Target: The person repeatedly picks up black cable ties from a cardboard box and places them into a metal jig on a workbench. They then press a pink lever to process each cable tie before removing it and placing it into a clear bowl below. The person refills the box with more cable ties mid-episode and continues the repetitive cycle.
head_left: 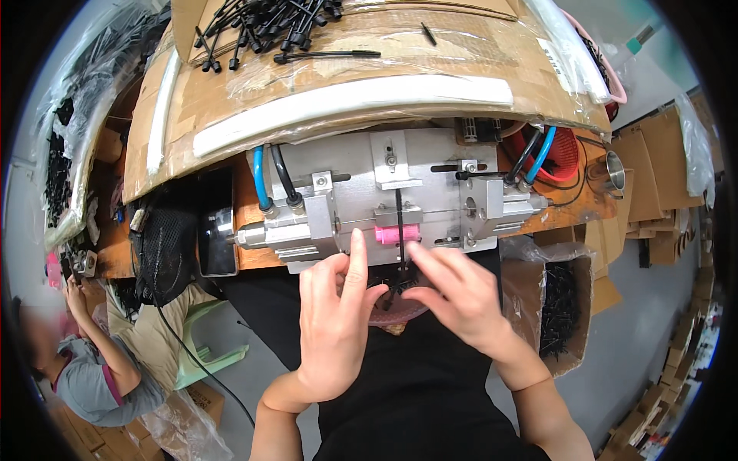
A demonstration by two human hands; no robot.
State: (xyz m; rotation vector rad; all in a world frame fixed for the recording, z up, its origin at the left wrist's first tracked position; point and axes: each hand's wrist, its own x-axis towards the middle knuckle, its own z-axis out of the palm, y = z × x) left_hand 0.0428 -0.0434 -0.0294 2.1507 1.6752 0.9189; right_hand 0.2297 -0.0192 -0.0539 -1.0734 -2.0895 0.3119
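Observation:
A slim black rod-like part [399, 207] stands across the metal fixture [292, 177], its upper end at a bracket [392, 173] and its lower part over a pink block [387, 234]. My left hand [334, 323] is left of the rod, index finger stretched out toward the fixture, thumb out and other fingers bent; I see nothing held in it. My right hand [465, 300] is just right of the rod, thumb and fingers apart, fingertips close to it; whether they touch it I cannot tell. Between and below my hands sits a pink bowl [396, 313] with black parts.
Air cylinders [300, 230] with blue and black hoses flank the fixture. Behind is a cardboard surface [430, 61] with a pile of black parts [269, 27]. A carton [580, 307] of black pieces stands right, a red basket [565, 157] behind. Another person [108, 376] sits left.

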